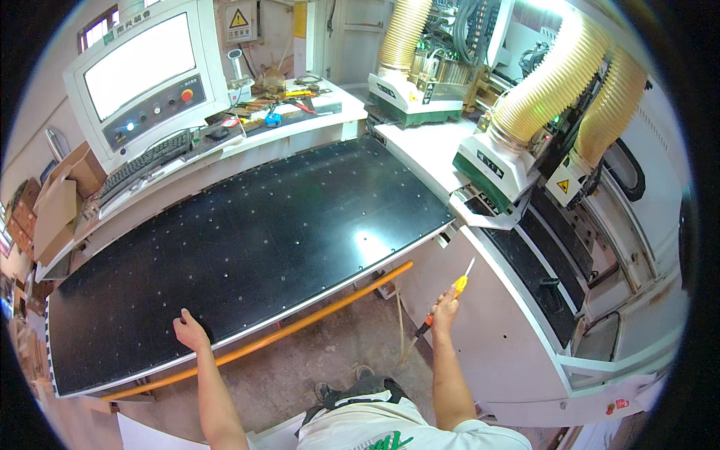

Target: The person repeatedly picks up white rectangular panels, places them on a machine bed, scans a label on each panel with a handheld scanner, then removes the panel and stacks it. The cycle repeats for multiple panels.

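My left hand [190,331] rests on the near edge of a large black machine bed [247,240] dotted with small holes; its fingers lie flat on the surface and hold nothing. My right hand [445,305] is raised at the bed's right end and grips a slim tool [451,292] with an orange and yellow handle and a thin pale tip pointing up toward the machine head. An orange pipe [300,326] runs along the bed's front edge between my two hands.
A white control console [146,71] with screen, buttons and keyboard stands at the back left. Tools lie on the white ledge [285,112] behind the bed. Machine heads with yellow ribbed hoses [544,86] stand at the right. Cardboard boxes [60,202] sit far left.
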